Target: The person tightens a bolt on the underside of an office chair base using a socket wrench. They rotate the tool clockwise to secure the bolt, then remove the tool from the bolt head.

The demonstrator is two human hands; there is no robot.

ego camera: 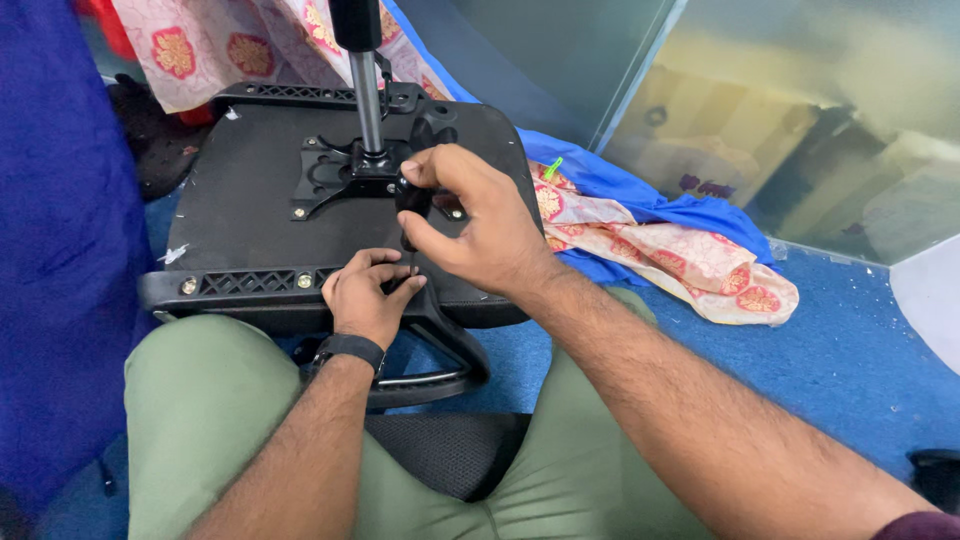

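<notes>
Your right hand (480, 225) is closed around a black-handled screwdriver (412, 200), held upright with its tip down at the near edge of the upturned chair seat (250, 210), which rests against your knees on the blue carpet (840, 350). Your left hand (368, 295) pinches at the tip, steadying it where the armrest bracket (255, 282) meets the seat. The metal plate (340, 170) and gas post (368, 90) already sit mounted; two bracket bolts show in place, and this fastening looks unfinished.
</notes>
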